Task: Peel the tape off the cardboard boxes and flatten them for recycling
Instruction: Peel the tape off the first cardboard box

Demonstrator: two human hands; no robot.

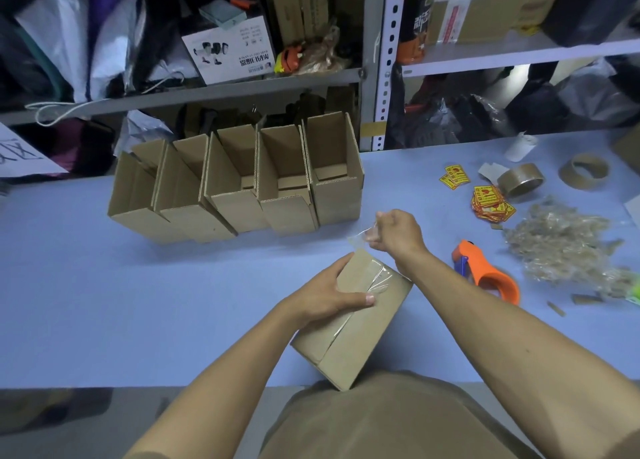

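A sealed cardboard box (353, 323) lies tilted on the blue bench (104, 302), its near corner reaching the bench's front edge by the person's torso. The left hand (329, 295) grips the box's far end, fingers (341, 266) curled over the edge and thumb pressed flat on the top face. Just beyond the box, the right hand (398, 231) is raised, its fingers pinched together on a strip of clear tape (367, 250) that runs from the hand down to the box top, where part of it still sticks along the seam. Behind the box stands a row of five open cardboard boxes (242, 188), side by side and touching. Right of the box lie an orange tape dispenser (485, 268), a heap of crumpled peeled tape (561, 247), a brown tape roll (519, 179) and yellow-red stickers (488, 204).
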